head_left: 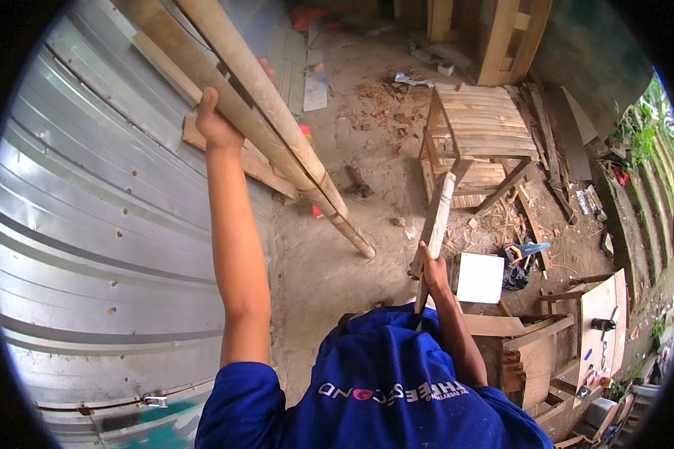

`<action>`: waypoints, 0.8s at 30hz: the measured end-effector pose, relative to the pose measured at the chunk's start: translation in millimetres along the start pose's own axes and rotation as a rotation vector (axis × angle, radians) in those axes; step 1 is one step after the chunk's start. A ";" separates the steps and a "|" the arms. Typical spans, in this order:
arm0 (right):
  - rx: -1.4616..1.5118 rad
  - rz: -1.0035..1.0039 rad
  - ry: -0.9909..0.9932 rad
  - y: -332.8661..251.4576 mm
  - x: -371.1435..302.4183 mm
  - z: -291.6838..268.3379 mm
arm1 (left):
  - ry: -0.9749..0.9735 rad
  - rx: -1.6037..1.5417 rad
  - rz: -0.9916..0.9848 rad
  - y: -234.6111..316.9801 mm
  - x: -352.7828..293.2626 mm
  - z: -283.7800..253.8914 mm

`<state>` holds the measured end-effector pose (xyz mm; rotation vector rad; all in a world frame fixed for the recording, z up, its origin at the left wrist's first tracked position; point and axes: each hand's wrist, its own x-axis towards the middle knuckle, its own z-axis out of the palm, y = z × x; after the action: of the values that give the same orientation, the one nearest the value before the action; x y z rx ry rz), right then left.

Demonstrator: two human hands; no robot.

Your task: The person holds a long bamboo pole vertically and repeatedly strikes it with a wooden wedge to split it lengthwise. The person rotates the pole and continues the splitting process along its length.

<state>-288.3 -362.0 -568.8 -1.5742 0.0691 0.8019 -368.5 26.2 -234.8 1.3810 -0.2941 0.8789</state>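
Observation:
My left hand [220,129] is raised high on the left, closed around long wooden beams [288,153]. Its thumb lies on the near side and fingertips show past the far edge. The beams slant from the upper left down to the ground, side by side, next to a metal wall. In my right hand [433,268], closed near my chest, is a narrow wooden slat [440,206] pointing up and away from me. The slat's lower end runs down against my blue shirt [382,359]. Its far end overlaps the view of a slatted wooden stool [487,123].
A corrugated metal wall [112,247] fills the left side. To the right lie a white square board [480,278], a handsaw [528,250] and a wooden workbench [601,329] with small tools. Wood scraps litter the dirt ground around the stool. A wooden frame [513,41] stands behind it.

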 end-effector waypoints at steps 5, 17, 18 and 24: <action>-0.007 -0.087 0.031 -15.2 12.8 -6.8 | 0.262 0.268 0.001 -15.8 16.5 35.5; -0.126 -0.178 -0.063 -81.1 71.9 -45.1 | 0.263 0.544 0.099 -62.6 85.8 103.0; -0.146 -0.139 -0.061 -86.3 75.9 -48.8 | 0.300 0.567 0.141 -66.9 91.1 113.3; -0.074 -0.291 -0.021 -116.7 96.7 -78.8 | 0.413 0.673 0.272 -82.1 115.7 156.3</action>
<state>-123.8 -370.8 -523.7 -1.5996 -0.2031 0.5966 -188.2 -71.8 -185.2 1.7422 0.1576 1.5550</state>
